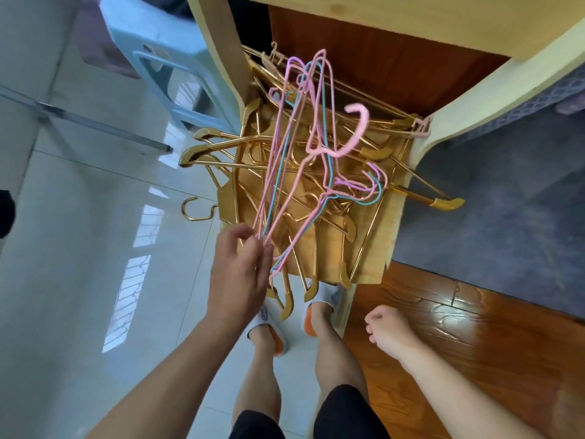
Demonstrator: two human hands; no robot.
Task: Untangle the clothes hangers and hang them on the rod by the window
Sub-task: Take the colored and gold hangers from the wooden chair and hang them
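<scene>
A tangled bunch of thin pink and blue wire hangers (304, 147) stands lifted above a pile of gold hangers (253, 153) on a wooden stool (392, 223). My left hand (240, 274) pinches the bunch at its lower end with thumb and fingers. A fuzzy pink hook (357, 128) sticks out to the right of the bunch. My right hand (389, 331) hangs low at the right, fingers curled, holding nothing. The rod by the window is out of sight.
A light blue plastic stool (171, 74) stands at the left rear on white tiles. A pale wooden bed frame (474, 99) and dark wood panel lie behind the pile. My slippered feet (291, 315) are under the stool's near edge. Wood flooring is at the right.
</scene>
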